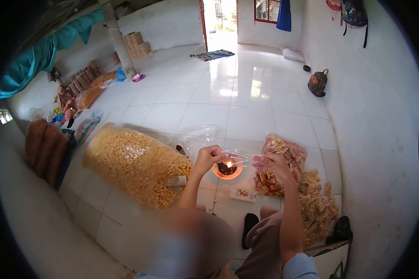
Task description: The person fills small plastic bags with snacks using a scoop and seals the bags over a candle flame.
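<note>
My left hand (211, 157) and my right hand (271, 163) are raised in front of me, fingers closed on a thin clear plastic piece (247, 160) stretched between them. Just below it a small flame (228, 164) burns over a dark-centred, orange-rimmed bowl (227, 176) on the floor. To the left lies a large clear bag of yellow puffed snacks (130, 160), its open end facing my left forearm. A white card or box (243, 194) lies near the bowl. Right of the bowl is a bag of colourful small packets (284, 156).
Filled clear packets (319, 209) are piled at the right, near a black object (342, 229). A brown backpack (317, 83) leans by the right wall. A mat (214, 55) lies before the doorway. A pillar (118, 42) stands at the left.
</note>
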Tool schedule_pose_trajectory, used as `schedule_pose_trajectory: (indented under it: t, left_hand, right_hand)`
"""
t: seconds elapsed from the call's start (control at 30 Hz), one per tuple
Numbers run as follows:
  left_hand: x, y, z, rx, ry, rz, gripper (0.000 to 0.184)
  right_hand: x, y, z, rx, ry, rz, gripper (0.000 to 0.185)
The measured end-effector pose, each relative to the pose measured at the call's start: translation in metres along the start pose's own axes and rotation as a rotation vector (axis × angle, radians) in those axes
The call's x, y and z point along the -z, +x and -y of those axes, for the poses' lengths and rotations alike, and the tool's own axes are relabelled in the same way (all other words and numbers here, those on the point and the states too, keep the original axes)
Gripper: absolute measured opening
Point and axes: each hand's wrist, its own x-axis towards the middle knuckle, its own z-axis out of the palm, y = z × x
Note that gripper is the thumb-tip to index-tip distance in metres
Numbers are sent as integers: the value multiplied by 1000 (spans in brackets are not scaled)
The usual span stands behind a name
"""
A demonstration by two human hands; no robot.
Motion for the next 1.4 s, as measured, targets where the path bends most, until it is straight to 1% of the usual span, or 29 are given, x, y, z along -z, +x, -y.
schedule_pose_trajectory:
  t: [0.07,0.13,0.17,0.23,0.27,0.33,0.37,0.43,0.47,0.53,0.57,0.63,0.67,0.7,0.73,0.77,0.83,0.87,0.9,0.93,0.97,1.03,1.13,1.17,1.23,1.27,1.33,1.37,1.4]
  left_hand:
    - [1,-3,-2,-34,39,-42,10]
    - [0,-7,-7,-62,-107,-98,7]
    - [2,-10,-11,-67,-102,-107,7]
    - [6,-18,-18,10,-61,-93,10]
    - [10,-19,-15,9,-56,-103,10]
    - [16,-20,-9,84,99,-77,27]
    - [19,-23,-5,85,104,-88,27]
    - [21,-38,-20,-101,327,-252,54]
    - [22,-44,-29,-99,333,-268,54]
    - [23,-56,-51,-490,800,-358,75]
    - [18,-61,-60,-476,806,-370,75]
    - [3,-69,-73,-521,993,-176,77]
    - [0,-72,-65,-501,999,-183,77]
    - [-1,-74,-52,-466,1078,-161,78]
    - [1,-76,-42,-435,1157,-139,79]
    - [6,-78,-33,-423,1165,-146,79]
    - [20,-85,-17,-332,1136,-147,69]
    - [28,-89,-7,-316,1141,-157,69]
    - [35,-93,0,-255,1076,-206,65]
    - [42,-96,7,-197,1007,-255,61]
    - [48,-99,14,-189,1009,-262,61]
    - [58,-102,17,-287,1019,-270,52]
    - [62,-101,23,-228,1046,-288,51]
    - [63,-101,24,-227,1036,-290,51]
    - [66,-102,21,-239,1084,-315,53]
    - [66,-104,20,-237,1078,-319,53]
    - [67,-105,16,-355,1128,-404,52]
    - [68,-105,14,-352,1123,-409,52]
    - [69,-104,14,-417,1149,-393,52]
  right_hand:
    - [-4,0,2,-7,10,12,27]
    - [-5,2,-3,0,-57,13,26]
    - [-5,3,-5,7,-57,22,26]
    - [-7,3,-10,18,-43,55,25]
    - [-8,3,-11,21,-41,65,25]
    - [-11,3,-13,9,-101,101,32]
    - [-16,5,-14,12,-99,113,32]
    - [-28,12,-20,69,-95,92,25]
    - [-34,18,-26,73,-95,108,25]
    - [-46,26,-37,215,-316,134,22]
    - [-53,28,-40,211,-314,152,22]
    - [-77,32,-37,287,-444,151,20]
    - [-89,34,-37,311,-481,174,20]
    - [-101,36,-40,306,-474,190,20]
    - [-112,38,-44,262,-381,192,20]
    - [-121,41,-45,220,-288,192,20]
    - [-134,48,-49,189,-323,218,21]
    - [-140,52,-51,196,-366,273,22]
    - [-146,55,-53,204,-410,327,22]
    - [-153,58,-55,205,-420,363,21]
    - [-158,60,-58,204,-419,373,21]
    - [-169,53,-48,187,-466,349,20]
    - [-175,54,-50,229,-435,356,23]
    - [-175,56,-54,224,-444,356,23]
    - [-176,62,-63,242,-329,361,26]
    - [-175,64,-67,239,-335,363,26]
    - [-177,65,-68,156,-242,357,27]
    - [-178,66,-69,153,-248,360,27]
    - [-179,66,-70,161,-242,353,27]
